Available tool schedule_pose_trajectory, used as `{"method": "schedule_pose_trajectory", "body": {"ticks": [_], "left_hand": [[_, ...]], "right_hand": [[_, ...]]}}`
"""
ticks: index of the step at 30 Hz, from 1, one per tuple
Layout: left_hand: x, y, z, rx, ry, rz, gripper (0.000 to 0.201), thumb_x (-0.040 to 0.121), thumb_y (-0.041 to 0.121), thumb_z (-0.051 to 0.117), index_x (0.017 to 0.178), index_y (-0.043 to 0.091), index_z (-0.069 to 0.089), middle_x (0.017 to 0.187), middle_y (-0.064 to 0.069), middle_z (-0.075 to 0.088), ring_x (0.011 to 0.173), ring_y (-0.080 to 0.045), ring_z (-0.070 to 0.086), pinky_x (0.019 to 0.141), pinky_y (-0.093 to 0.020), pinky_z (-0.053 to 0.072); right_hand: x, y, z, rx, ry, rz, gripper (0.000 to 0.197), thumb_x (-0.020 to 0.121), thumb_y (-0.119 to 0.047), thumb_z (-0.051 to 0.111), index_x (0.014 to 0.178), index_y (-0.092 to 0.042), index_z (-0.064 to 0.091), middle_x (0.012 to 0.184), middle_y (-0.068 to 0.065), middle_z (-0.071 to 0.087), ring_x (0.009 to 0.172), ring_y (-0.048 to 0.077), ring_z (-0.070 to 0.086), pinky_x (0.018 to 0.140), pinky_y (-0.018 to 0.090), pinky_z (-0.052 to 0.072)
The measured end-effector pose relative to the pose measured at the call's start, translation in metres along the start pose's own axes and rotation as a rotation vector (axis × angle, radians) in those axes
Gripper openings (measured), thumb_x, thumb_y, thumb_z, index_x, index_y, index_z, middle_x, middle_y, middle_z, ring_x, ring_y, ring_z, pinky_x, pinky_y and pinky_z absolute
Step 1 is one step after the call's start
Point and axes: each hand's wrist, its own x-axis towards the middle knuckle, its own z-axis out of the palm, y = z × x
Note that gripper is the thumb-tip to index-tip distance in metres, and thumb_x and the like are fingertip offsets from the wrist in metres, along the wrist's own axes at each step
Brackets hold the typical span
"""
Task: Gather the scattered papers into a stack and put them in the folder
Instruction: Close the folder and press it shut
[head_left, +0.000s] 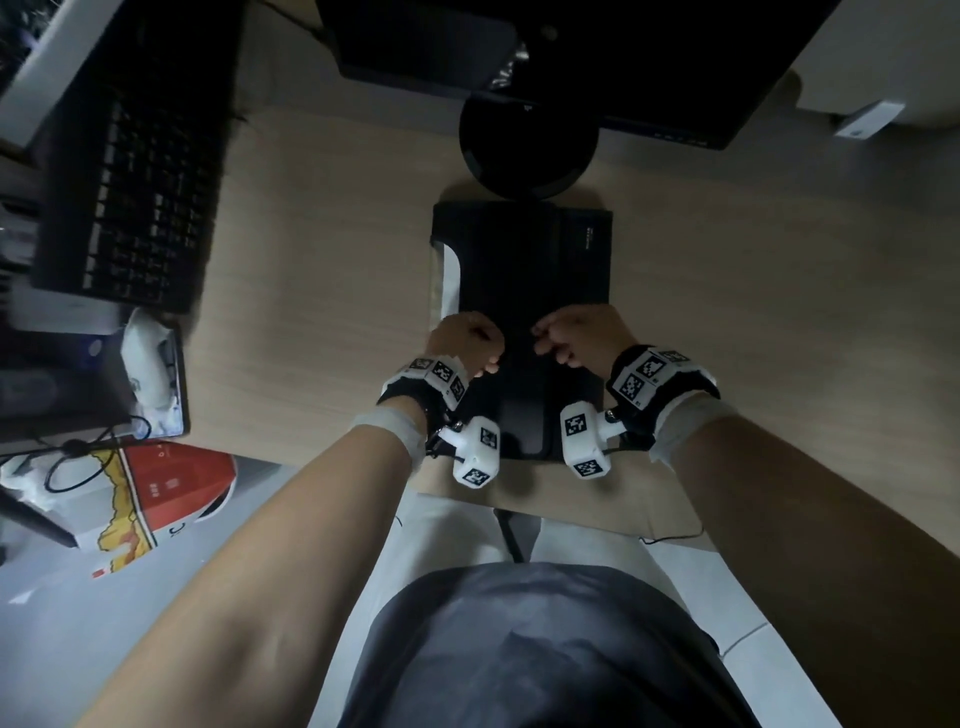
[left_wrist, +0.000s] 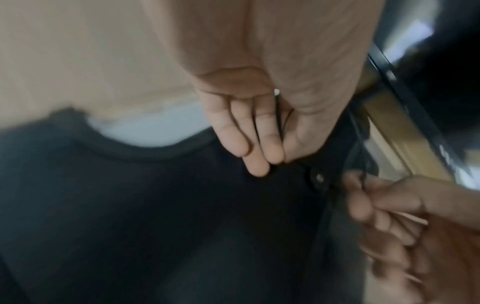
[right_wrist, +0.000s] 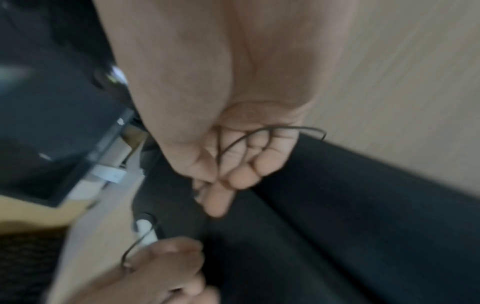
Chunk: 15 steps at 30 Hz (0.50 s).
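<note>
We see a flat black rectangular folder (head_left: 524, 270) lying closed on the pale wood-grain desk (head_left: 332, 249), its far edge touching the round black monitor base (head_left: 527, 150); a strip of white paper (head_left: 451, 275) shows along its left edge, just inside a clear plastic margin. Both hands rest on the near half of the cover, close together but not touching. The left hand (head_left: 464, 343) has its fingers curled inward, and the left wrist view shows a thin dark elastic cord (left_wrist: 279, 115) running between the fingers (left_wrist: 249, 142) and the thumb, pinched there just above a small round button (left_wrist: 318, 178) on the cover. The right hand (head_left: 574, 335) is likewise curled; in the right wrist view a loop of the same thin cord (right_wrist: 259, 133) crosses its palm and passes under the bent fingers (right_wrist: 244, 170), so this hand also grips the cord. Motion blur leaves it unclear whether the cord is already hooked around the button. To the left lie a black keyboard (head_left: 130, 182), a white computer mouse (head_left: 150, 364) and a red-and-yellow printed carton (head_left: 156, 493), all well apart from the folder.
</note>
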Motion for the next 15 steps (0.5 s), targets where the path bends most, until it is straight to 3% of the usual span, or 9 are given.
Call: {"method": "schedule_pose_trajectory", "body": {"ticks": [3, 7, 11, 15], "left_hand": [[0.001, -0.002, -0.006, 0.218, -0.111, 0.095, 0.011, 0.074, 0.019, 0.073, 0.073, 0.03, 0.071, 0.066, 0.003, 0.072, 0.069, -0.012, 0.07, 0.069, -0.026, 0.057], [-0.005, -0.001, -0.002, 0.329, -0.236, 0.111, 0.012, 0.075, 0.034, 0.08, 0.085, 0.028, 0.077, 0.077, 0.002, 0.075, 0.068, -0.013, 0.071, 0.073, -0.027, 0.058], [-0.016, 0.006, 0.026, 0.369, -0.234, 0.191, 0.01, 0.078, 0.035, 0.076, 0.087, 0.031, 0.076, 0.075, 0.007, 0.075, 0.063, -0.01, 0.069, 0.077, -0.031, 0.059], [-0.02, 0.019, 0.054, 0.433, -0.181, 0.226, 0.012, 0.088, 0.038, 0.065, 0.093, 0.032, 0.073, 0.075, 0.013, 0.072, 0.062, -0.007, 0.065, 0.078, -0.033, 0.058]], "right_hand": [[-0.002, 0.017, -0.007, -0.152, 0.004, 0.171, 0.015, 0.089, -0.016, 0.058, 0.087, -0.01, 0.072, 0.075, -0.001, 0.073, 0.051, 0.006, 0.055, 0.044, 0.015, 0.042], [-0.007, 0.043, -0.025, -0.164, 0.137, 0.265, 0.02, 0.088, -0.018, 0.057, 0.081, -0.011, 0.074, 0.07, -0.001, 0.074, 0.059, 0.013, 0.064, 0.065, 0.028, 0.054], [-0.015, 0.06, -0.047, -0.165, 0.192, 0.291, 0.026, 0.089, -0.017, 0.054, 0.07, -0.01, 0.07, 0.071, 0.001, 0.074, 0.059, 0.015, 0.065, 0.059, 0.025, 0.051], [-0.028, 0.081, -0.07, -0.075, 0.216, 0.311, 0.023, 0.089, -0.014, 0.053, 0.076, -0.005, 0.071, 0.073, 0.005, 0.074, 0.064, 0.017, 0.067, 0.069, 0.027, 0.054]]}}
